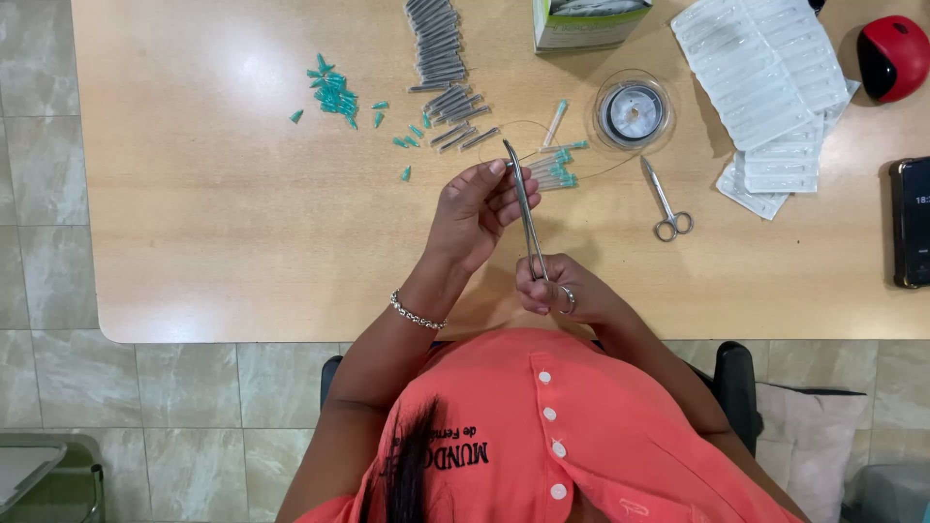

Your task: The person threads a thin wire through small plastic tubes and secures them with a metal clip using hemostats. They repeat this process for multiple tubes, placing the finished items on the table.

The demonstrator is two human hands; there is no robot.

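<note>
On the wooden table [242, 223], at the left, small teal caps [334, 95] lie scattered; just right of them a row of grey tubes [441, 58] runs down from the top edge; below these the left hand [477, 211] is raised over the table, its fingers curled narrowly around the upper part of long metal forceps [526, 208], whose tip points up and away; the right hand [557, 289] sits nearer the body, fingers closed through the forceps' ring handles, 1 ring on a finger; a thin wire loops near the forceps tip; further right lie a spool [634, 112], small scissors [666, 205], white blister packs [765, 77], and a dark phone [912, 223] at the edge.
</note>
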